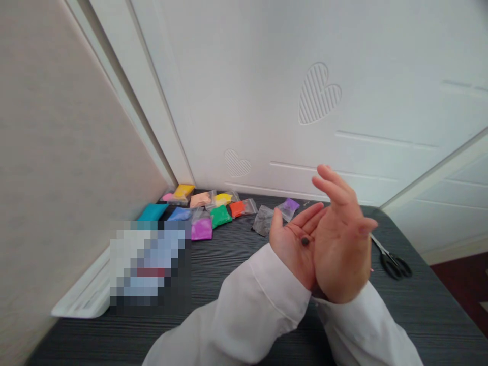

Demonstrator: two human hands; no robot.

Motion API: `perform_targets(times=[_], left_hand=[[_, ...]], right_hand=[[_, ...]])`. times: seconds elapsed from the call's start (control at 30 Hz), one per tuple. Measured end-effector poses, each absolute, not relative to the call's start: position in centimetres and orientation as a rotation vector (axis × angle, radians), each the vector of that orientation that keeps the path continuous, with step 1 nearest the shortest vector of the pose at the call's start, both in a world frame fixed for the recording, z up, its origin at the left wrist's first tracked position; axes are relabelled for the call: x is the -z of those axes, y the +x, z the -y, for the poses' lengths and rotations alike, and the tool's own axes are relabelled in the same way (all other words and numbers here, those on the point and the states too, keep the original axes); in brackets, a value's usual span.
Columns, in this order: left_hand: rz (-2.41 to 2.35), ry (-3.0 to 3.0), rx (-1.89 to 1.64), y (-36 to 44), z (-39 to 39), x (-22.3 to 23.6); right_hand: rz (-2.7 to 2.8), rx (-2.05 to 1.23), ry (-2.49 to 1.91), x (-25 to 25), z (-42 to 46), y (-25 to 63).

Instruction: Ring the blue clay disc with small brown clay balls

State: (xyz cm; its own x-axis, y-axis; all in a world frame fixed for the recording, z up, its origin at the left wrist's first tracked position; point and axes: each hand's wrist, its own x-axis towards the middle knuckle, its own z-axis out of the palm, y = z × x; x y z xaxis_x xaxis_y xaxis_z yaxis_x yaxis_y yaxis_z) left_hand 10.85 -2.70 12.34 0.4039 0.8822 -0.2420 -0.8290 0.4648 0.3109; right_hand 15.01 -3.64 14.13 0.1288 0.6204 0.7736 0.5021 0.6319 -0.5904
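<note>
My left hand [287,249] is turned palm up and slightly cupped, holding a small black clay ball [305,241] in the palm. Its fingers point away from me and are partly covered by the other hand. Upright beside it, my right hand [341,249] has its fingers extended and the thumb out to the right, with nothing in it. The heels of both hands meet or overlap near the wrists. Just behind the left hand lies a crumpled clear bag with dark residue [263,220].
Small bags of coloured clay, among them a green one [221,217], a magenta one [202,229] and a purple one [291,205], lie along the back of the dark table [213,284]. Black-handled scissors [396,265] lie at right. A white tray [82,300] and a blurred area are at left.
</note>
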Motion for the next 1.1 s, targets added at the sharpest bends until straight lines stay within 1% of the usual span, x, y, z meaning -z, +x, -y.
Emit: perform_targets(times=[0.17, 0.33, 0.4, 0.5, 0.63, 0.8, 0.97, 1.1], left_hand=[[-0.377, -0.009, -1.061, 10.6, 2.6, -12.8], [-0.282, 0.028, -1.169, 9.8, 2.0, -12.9], [-0.286, 0.062, -1.226, 9.3, 1.8, -13.2], [-0.334, 0.128, -1.307, 8.7, 1.5, -13.8], [-0.386, 0.234, -1.385, 8.2, 1.6, -14.2], [-0.426, 0.374, -1.409, 8.1, 1.8, -14.2], [-0.483, 0.548, -1.503, 6.9, 1.4, -14.1], [-0.690, 0.804, -1.542, 4.9, 1.3, -11.7]], right_hand=[[1.356, -0.263, -0.854, -14.4, 4.1, 15.1], [1.389, -0.253, -0.948, -15.5, 5.3, 16.1], [1.519, -0.262, -1.044, -16.1, 5.5, 16.9], [1.859, -0.316, -1.210, -16.5, 5.3, 17.6], [2.109, -0.346, -1.253, -16.0, 4.4, 17.2], [2.095, -0.365, -1.273, -15.4, 4.0, 16.8], [1.947, -0.306, -1.290, -15.5, 5.1, 18.2], [1.947, -0.344, -1.310, -13.0, 5.9, 19.9]])
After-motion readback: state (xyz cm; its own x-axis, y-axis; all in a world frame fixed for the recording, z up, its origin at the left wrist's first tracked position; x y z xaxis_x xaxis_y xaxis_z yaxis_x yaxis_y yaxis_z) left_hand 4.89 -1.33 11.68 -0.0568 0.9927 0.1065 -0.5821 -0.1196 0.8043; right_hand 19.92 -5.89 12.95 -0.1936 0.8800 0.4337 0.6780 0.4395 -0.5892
